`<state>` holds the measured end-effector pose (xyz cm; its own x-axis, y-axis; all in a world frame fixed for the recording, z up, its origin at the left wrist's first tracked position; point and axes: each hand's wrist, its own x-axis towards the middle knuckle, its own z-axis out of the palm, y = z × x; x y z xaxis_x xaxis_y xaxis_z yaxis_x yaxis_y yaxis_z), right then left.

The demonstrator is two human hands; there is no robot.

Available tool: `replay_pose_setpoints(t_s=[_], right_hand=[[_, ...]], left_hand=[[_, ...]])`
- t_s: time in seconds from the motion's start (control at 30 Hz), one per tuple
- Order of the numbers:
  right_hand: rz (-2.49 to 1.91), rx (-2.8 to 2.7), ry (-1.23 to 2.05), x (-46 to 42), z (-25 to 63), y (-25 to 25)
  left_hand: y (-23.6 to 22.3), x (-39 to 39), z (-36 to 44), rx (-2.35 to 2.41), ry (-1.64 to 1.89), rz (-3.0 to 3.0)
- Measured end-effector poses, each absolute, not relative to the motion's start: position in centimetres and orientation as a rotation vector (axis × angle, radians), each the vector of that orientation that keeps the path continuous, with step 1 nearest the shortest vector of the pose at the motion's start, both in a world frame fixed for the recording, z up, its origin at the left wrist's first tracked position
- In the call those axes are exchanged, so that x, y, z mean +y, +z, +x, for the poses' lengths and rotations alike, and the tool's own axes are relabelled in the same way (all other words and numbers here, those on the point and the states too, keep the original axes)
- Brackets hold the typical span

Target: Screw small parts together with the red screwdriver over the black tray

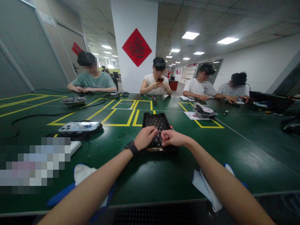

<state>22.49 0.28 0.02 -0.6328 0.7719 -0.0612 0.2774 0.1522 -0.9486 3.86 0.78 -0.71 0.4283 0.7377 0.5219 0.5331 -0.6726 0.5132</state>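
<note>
A black open case [153,120] lies flat on the green table in front of me, with rows of small pieces inside that are too small to name. Over the case's left side is my left hand [147,137], a dark watch on its wrist, thumb and fingers pressed together. My right hand [170,138] curls at the case's right side, its fingertips pinched close to the near end. Whatever sits between the fingers of either hand is hidden or too tiny to make out. A light brown strip [154,149] shows along the case's near edge.
Blue-and-white gloves lie under my left forearm [82,175] and right forearm [206,187]. A phone [81,127] rests at left near black cables. Metal bowls stand at left [73,101] and right [203,113]. A screwdriver-like tool [154,100] lies beyond the case. Several people sit opposite.
</note>
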Motion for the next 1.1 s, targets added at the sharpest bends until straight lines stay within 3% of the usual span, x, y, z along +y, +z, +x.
replay_pose_setpoints(t_s=[0.9,1.1], right_hand=[[-1.193,-2.194,1.180,0.4,22.3,0.1],[-1.172,-1.912,1.009,1.0,22.5,1.2]], left_hand=[[-0.8,0.8,3.8,1.057,1.107,2.390],[-1.6,2.5,3.1,1.173,1.214,2.131]])
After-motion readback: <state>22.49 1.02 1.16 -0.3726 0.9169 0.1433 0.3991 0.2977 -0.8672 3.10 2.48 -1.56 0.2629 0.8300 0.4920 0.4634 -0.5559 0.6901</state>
